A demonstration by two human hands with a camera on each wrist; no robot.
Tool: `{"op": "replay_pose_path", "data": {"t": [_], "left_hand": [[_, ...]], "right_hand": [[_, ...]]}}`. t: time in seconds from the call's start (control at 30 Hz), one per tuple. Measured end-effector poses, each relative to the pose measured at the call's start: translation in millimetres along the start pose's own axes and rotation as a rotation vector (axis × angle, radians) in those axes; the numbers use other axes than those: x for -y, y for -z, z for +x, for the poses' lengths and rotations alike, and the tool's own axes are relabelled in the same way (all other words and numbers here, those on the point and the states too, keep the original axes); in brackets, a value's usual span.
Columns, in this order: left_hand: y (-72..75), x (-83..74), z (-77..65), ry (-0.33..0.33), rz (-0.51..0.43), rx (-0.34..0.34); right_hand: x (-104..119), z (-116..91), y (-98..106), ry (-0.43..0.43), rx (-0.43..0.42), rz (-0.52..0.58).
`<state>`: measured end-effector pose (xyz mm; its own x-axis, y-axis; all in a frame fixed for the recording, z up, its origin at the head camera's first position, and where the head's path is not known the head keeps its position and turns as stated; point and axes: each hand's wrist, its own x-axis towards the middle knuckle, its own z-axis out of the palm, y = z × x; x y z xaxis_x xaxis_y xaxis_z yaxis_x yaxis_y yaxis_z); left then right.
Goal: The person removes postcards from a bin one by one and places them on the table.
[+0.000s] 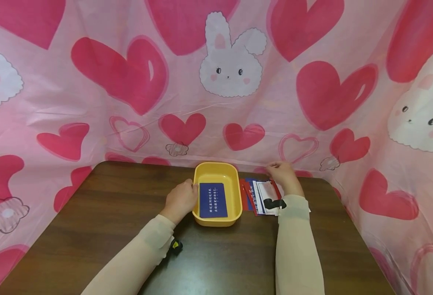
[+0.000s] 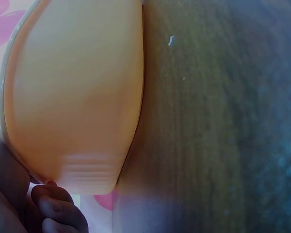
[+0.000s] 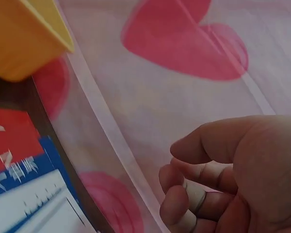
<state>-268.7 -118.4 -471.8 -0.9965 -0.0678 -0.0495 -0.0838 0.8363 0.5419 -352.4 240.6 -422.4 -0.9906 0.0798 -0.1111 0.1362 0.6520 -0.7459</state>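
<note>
My left hand grips the left rim of a yellow plastic basin. In the left wrist view, its curled fingers close on one corner of the basin's edge. A dark blue card with white writing lies inside the basin. To the basin's right, my right hand is raised over the far end of a spread of red, blue and white cards. The right wrist view shows that thumb and fingers loosely bent, with nothing between them, apart from the cards.
A brown wooden table carries everything. Pink cloth printed with hearts and rabbits hangs close behind its far edge and along both sides. The basin stands between the left hand and the cards.
</note>
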Motion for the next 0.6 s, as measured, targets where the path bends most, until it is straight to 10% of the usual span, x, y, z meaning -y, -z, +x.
{"op": "replay_pose_path", "data": {"t": [0.6], "left_hand": [[-0.8, 1.7, -0.8, -0.025, -0.004, -0.033]], "right_hand": [[77, -17, -62, 0.267, 0.078, -0.076]]}}
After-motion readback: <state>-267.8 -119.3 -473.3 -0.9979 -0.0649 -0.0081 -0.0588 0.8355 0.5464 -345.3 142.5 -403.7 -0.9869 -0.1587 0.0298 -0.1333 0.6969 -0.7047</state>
